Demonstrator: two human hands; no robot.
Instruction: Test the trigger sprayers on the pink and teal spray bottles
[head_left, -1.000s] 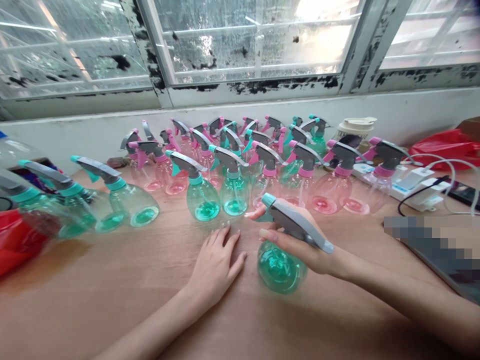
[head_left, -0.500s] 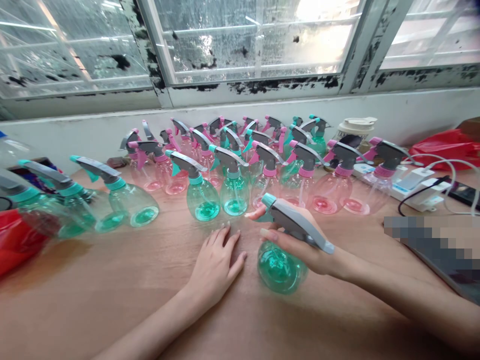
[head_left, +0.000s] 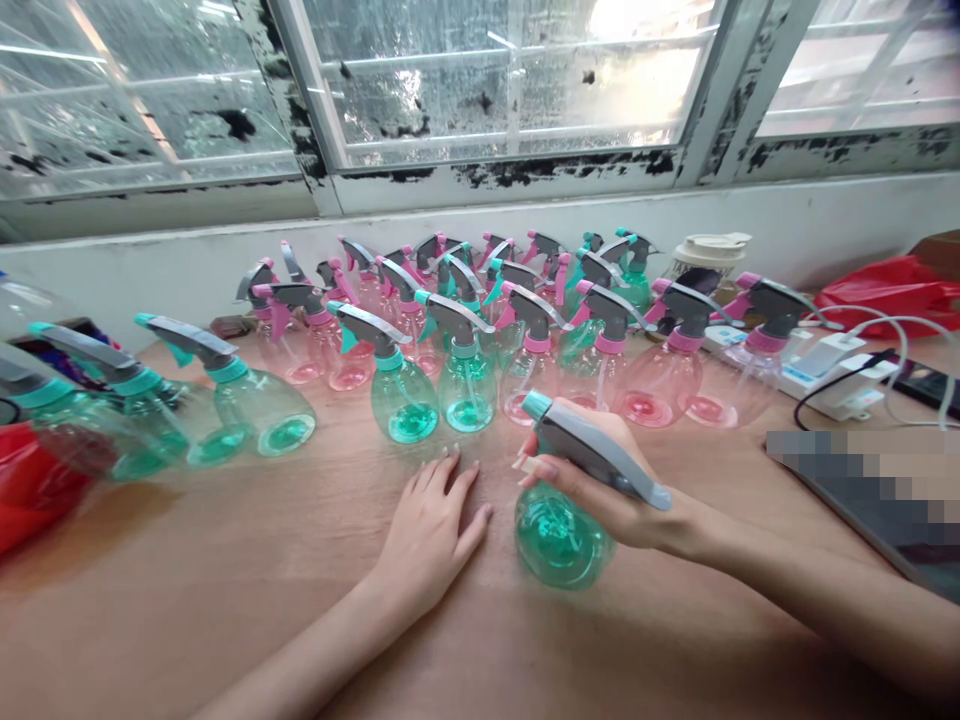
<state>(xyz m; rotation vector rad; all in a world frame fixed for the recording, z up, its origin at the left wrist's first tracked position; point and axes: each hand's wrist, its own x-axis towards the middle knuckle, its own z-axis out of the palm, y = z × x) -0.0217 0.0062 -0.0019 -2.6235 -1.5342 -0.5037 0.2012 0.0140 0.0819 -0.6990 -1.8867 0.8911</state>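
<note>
My right hand (head_left: 600, 475) is wrapped round the neck of a green spray bottle (head_left: 562, 540), its index finger curled by the trigger. The bottle has a grey head with a teal nozzle pointing away to the left, and it is tilted a little. Flat on the wooden table (head_left: 300, 580) lies my left hand (head_left: 431, 535), fingers stretched out, holding nothing. Just beyond its fingertips stand a green spray bottle (head_left: 405, 400) and a second green one (head_left: 466, 390), both with teal collars.
Pink spray bottles (head_left: 651, 385) and more green ones crowd the back below the window. Several green bottles (head_left: 266, 410) stand at left beside a red bag (head_left: 34, 490). At right are a white power strip (head_left: 840, 385), cables, a lidded cup (head_left: 709, 262) and a partly blurred-out dark device (head_left: 877, 520).
My right index finger has bent from stretched out past the trigger to curled in against it. The held bottle and my left hand have stayed in place.
</note>
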